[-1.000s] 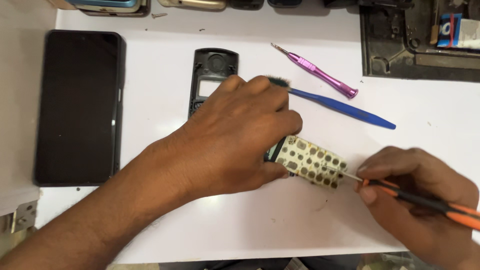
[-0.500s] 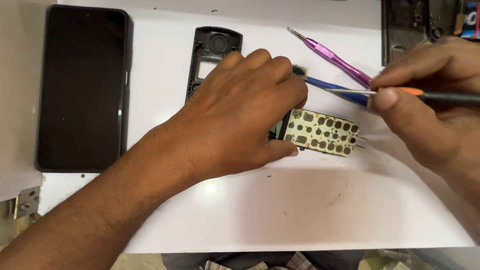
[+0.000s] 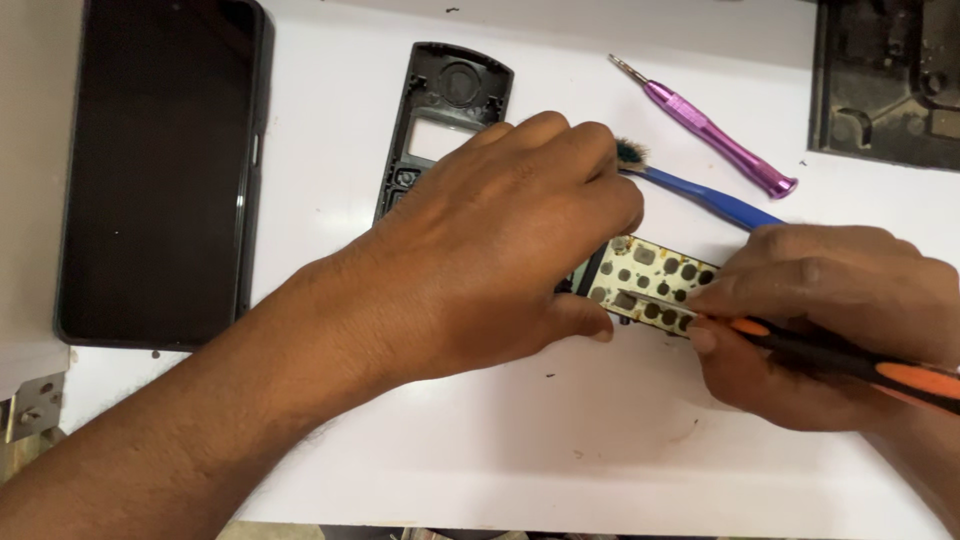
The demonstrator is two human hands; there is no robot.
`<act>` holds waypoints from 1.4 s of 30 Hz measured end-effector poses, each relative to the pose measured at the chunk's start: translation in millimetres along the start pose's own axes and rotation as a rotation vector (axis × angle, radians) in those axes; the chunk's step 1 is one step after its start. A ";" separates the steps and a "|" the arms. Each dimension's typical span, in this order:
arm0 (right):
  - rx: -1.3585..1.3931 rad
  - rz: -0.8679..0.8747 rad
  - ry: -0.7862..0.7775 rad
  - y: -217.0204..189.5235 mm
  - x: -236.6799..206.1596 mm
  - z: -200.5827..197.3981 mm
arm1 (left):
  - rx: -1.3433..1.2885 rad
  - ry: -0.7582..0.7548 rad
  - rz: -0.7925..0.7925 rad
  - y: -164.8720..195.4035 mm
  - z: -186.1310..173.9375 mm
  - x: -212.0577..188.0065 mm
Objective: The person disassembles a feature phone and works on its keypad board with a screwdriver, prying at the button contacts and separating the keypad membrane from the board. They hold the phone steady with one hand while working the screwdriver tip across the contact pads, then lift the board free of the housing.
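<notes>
Left hand [image 3: 500, 250] palm down, fingers curled over and pressing on a small circuit board [image 3: 648, 285], pinning its left end to the white table [image 3: 480, 450]; thumb tip just below the board's near edge. Right hand [image 3: 810, 320] closed in a pen-like grip around a black and orange screwdriver [image 3: 850, 360], thin metal tip laid across the board's lower part, touching its surface.

Board lying flat, tilted slightly down to the right, between the two hands near the middle of the table. Pale yellowish face, dotted with rows of round and oval dark grey contact pads, some looking dull and tarnished; dark edge showing at the left, where the covering fingers hide the rest.

Just behind the left hand's fingertips, a blue-handled brush [image 3: 700, 195] with dark bristles, running back to the right beneath the right hand. Beyond that, a purple screwdriver [image 3: 710, 128] lying diagonally, apart from the brush. Behind the left knuckles, a black phone front cover [image 3: 440, 110] with an empty screen window, partly hidden by the hand. At far left, a black smartphone [image 3: 160, 170] lying screen up, well apart from the board. At top right, a dark moulded tray [image 3: 885, 80].
</notes>
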State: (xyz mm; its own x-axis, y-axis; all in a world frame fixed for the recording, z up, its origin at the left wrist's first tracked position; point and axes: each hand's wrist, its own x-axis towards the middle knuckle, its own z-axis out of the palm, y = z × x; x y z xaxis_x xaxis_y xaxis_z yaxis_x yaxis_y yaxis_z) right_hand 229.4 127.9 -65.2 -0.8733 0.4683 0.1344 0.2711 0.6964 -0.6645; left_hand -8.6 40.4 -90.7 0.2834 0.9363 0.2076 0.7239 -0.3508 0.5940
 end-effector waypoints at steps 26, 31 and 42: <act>-0.119 0.268 -0.070 -13.4 -5.0 -1.0 | -0.026 0.003 0.014 -5.1 2.6 -0.6; -0.107 0.293 -0.013 -13.6 -3.7 1.7 | -0.033 -0.019 -0.001 -4.8 1.6 -0.9; -0.095 0.265 -0.025 -16.3 -0.1 1.7 | -0.018 -0.003 0.011 -4.8 2.1 -0.7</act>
State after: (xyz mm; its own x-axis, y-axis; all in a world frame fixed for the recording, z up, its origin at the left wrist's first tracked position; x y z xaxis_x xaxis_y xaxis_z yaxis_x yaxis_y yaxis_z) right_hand 224.4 115.6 -55.6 -0.7767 0.6276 -0.0539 0.5267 0.6000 -0.6021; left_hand -10.9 41.4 -95.3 0.2933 0.9321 0.2124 0.7093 -0.3612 0.6054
